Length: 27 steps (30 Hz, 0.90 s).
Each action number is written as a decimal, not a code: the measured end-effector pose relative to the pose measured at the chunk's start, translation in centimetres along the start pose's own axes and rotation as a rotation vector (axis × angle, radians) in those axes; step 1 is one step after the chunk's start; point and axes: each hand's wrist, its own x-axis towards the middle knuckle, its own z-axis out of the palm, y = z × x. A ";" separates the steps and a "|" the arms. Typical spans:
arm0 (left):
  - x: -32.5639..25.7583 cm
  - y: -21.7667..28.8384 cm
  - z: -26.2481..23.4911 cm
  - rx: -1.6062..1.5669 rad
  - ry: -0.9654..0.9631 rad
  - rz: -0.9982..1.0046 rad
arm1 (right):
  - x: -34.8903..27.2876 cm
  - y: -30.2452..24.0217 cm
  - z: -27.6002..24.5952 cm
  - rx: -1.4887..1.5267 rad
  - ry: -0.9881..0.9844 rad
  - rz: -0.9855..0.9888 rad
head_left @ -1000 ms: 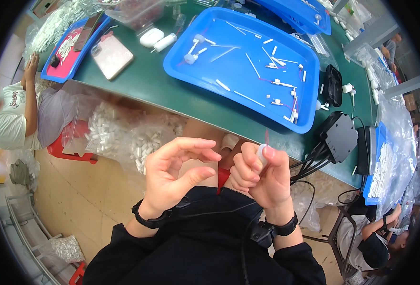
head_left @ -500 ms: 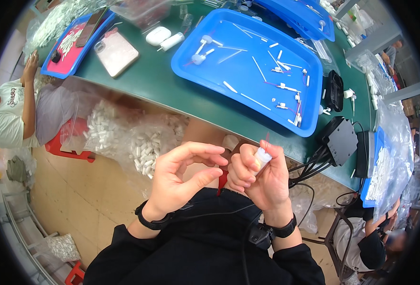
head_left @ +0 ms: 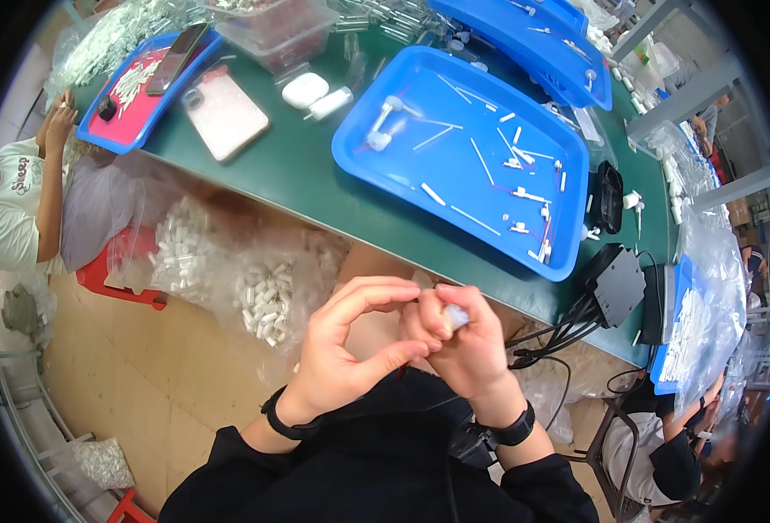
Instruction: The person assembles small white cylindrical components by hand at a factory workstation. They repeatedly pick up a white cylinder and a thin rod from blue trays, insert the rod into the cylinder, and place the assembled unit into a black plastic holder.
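My right hand [head_left: 465, 349] is closed around a small whitish cylindrical part [head_left: 457, 316], and only its pale end shows between thumb and fingers. My left hand [head_left: 350, 336] is open, its fingers and thumb curved apart like a C. The tips of that hand meet the curled fingers of the right one. Both hands are held in front of my body, below the edge of the green table [head_left: 289, 205]. Beyond them a blue tray [head_left: 454, 179] holds several thin white sticks and small white parts with red wires.
A phone in a pale case [head_left: 226, 113], a white earbud case [head_left: 305, 90] and a pink-lined blue tray [head_left: 123, 131] lie to the left. A black box with cables [head_left: 613, 283] sits at the table's right edge. Bags of white cylinders [head_left: 267, 296] hang below. Other people work at both sides.
My left hand has come against the right. The right hand has shifted slightly left and down and turned, so less of the part shows and its red wire is out of sight.
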 end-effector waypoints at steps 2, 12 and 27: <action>0.2 -0.6 -0.3 0.060 0.078 0.008 | 1.0 0.3 1.3 -0.228 0.097 -0.042; -1.6 -3.6 -7.2 -0.440 0.459 -0.198 | 5.2 2.0 5.5 -1.306 -0.051 -0.029; -6.1 -20.9 -18.7 -0.625 1.045 -1.002 | 13.9 -15.3 2.2 -2.122 0.099 -0.594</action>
